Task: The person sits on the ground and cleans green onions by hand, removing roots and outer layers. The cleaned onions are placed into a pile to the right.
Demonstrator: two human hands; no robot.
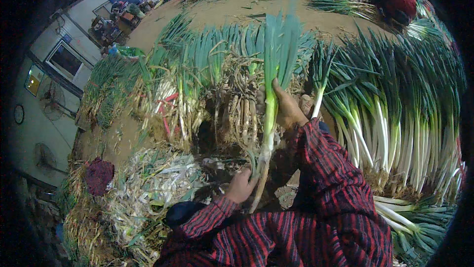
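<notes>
My right hand point(288, 106) grips a large green onion point(270, 115) around the base of its green leaves. The stalk slants down in front of my lap, its upper leaves blurred. Lower down, my left hand point(240, 186) pinches a loose outer leaf point(253, 157) that hangs beside the white shank. The stalk's lower end is brownish, with torn skin around it. Just beyond my hands stands a bundle of untrimmed green onions point(240, 111) with dry brown skins. To the right, cleaner white-stemmed green onions point(407, 145) stand in a dense row.
A heap of peeled skins and leaves point(152, 185) lies at the left, near a dark red cloth point(99, 176). More green onions point(403, 215) lie at lower right. Another person point(397, 2) in red crouches at the far right. Wall fans point(52, 98) hang left.
</notes>
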